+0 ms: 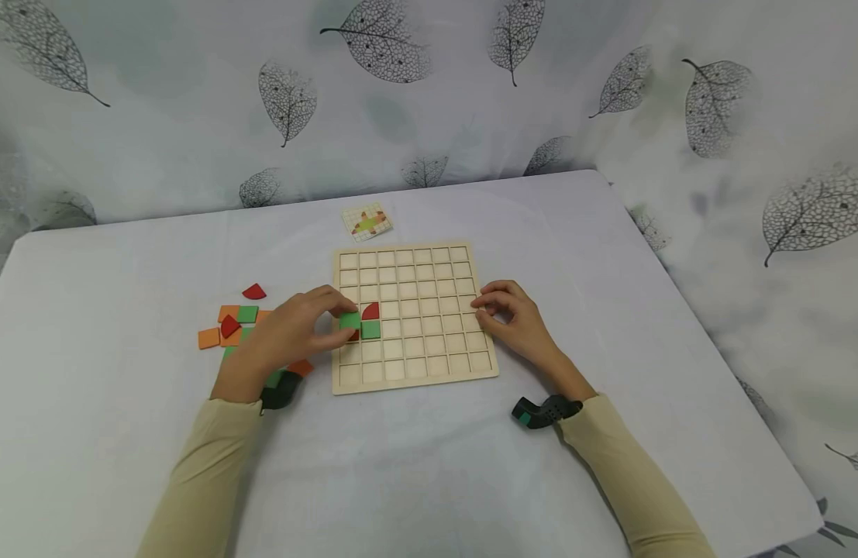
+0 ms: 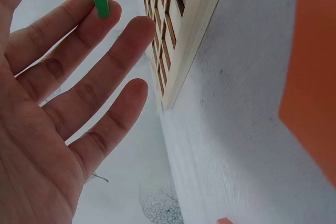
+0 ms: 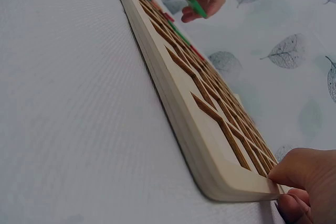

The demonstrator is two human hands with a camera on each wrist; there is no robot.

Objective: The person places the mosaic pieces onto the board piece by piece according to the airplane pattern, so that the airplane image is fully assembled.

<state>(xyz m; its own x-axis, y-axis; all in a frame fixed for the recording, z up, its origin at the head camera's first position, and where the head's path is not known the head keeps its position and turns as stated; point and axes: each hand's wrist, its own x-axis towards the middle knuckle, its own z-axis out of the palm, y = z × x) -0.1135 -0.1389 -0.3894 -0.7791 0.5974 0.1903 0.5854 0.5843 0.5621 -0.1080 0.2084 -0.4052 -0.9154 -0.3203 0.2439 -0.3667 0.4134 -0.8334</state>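
My left hand pinches a green square tile between thumb and fingertips. The tile is above the left side of a wooden grid board; the left wrist view shows it tilted up on edge. In the board's left cells lie a red quarter-circle tile and a green square tile, with another red piece partly covered by the held tile. At the board's right edge, my right hand grips the rim, its thumb on top and fingers at the side in the right wrist view.
Loose orange tiles, green tiles and red tiles lie left of the board, partly hidden by the left arm. Behind the board lies a small pattern card. Each wrist wears a dark band. A white cloth covers the table.
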